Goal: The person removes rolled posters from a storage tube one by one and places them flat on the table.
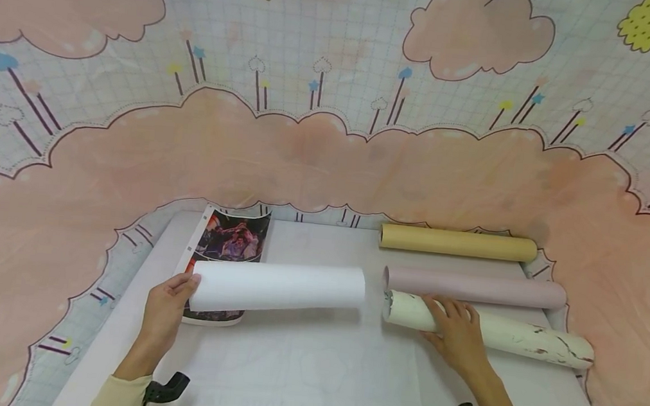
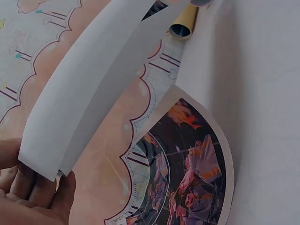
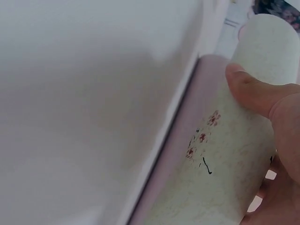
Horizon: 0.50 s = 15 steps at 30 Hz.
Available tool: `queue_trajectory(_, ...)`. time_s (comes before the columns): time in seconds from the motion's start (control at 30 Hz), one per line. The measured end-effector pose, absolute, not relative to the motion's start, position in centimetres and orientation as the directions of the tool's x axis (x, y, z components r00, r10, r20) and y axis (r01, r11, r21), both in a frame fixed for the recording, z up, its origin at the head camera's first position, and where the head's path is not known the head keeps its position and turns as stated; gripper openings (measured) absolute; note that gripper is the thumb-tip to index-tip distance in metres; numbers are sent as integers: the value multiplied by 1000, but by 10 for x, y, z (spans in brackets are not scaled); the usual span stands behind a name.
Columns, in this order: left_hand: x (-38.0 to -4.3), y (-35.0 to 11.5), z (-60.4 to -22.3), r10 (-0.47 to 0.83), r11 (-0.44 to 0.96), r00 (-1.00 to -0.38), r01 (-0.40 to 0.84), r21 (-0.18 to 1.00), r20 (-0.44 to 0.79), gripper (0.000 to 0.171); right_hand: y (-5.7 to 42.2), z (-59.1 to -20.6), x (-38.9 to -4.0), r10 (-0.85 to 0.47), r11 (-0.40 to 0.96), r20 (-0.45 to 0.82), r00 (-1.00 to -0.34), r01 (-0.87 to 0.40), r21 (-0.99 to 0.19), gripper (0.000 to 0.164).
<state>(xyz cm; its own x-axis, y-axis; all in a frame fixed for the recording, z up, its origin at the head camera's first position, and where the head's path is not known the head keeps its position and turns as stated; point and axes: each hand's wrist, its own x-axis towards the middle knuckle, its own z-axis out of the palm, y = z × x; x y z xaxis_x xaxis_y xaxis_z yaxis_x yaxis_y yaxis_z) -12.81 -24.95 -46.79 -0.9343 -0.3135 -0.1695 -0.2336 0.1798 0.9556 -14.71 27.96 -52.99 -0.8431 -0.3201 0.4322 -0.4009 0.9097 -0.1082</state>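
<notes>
White roll pinched at one end, cream roll clasped on the right

Watching remotely, I worry most about the white roll. My left hand pinches only its left end, so the far end has no support that I can see and could droop. The left wrist view shows a loose lengthwise edge; if the fingers relax, I expect the paper to spring open, and if they squeeze harder, the end may crease. Lowered carelessly, it could rumple the printed sheet partly covered beneath it.

On the other side, the lilac roll lies just beyond the cream roll, so a push away from me could set it rolling towards the yellow roll. The right ends seem to reach past the edge of the table, where a shove might tip them.

As for grip, my right hand is wrapped over the cream roll left of its middle, leaving the longer part to the right. Whether it is lifted, I cannot tell.
</notes>
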Motion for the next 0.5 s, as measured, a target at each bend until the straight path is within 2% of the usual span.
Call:
queue_trajectory(0.27,-130,-250,-471,-346,162,-927,-215,963,-148,60,286,-534,-148,-338,912,365,-867,-398,-101,80)
queue_trajectory(0.5,-132,-247,-471,-346,131,-925,-210,969,-154,60,291,-541,-158,-367,906,351,-861,-417,-76,78)
